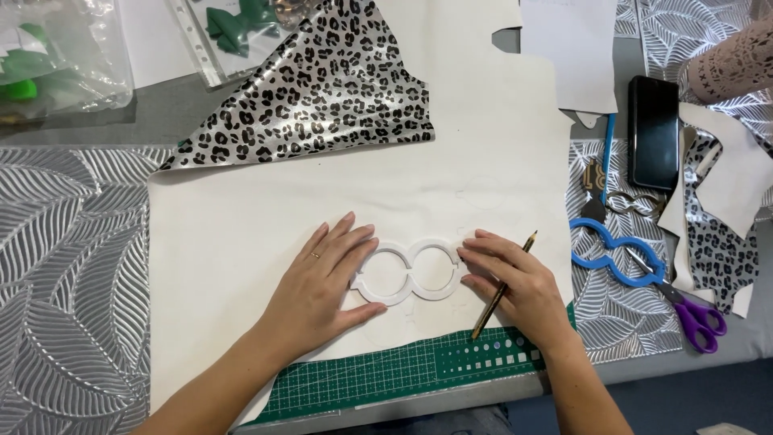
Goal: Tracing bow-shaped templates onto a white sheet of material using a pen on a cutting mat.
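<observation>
A: Report the position of the white template (409, 271).

B: The white template, a flat piece shaped as two joined rings, lies on the cream sheet (241, 234) between the two hands. The left hand (322, 286) rests flat at its left ring, fingers spread and extended, fingertips pressing on the ring's upper-left edge and thumb touching its lower edge. Nothing is pinched in this hand.

A: And the right hand?

B: The right hand (515, 282) sits at the right ring. Its fingertips press on the ring's outer edge. A pencil (504, 287) is tucked under the fingers of this hand, tip pointing down toward the green cutting mat (386, 374), other end projecting up and to the right of the knuckles.

A: Items around the grip?

B: Beyond the left hand, farther up the sheet, lies a leopard-print sheet (322, 89), folded over. Well to the right of the right hand lie a blue template (616, 254) of similar outline, purple-handled scissors (684, 306) and a black phone (653, 131). The cutting mat shows just below both wrists, beneath the cream sheet.
</observation>
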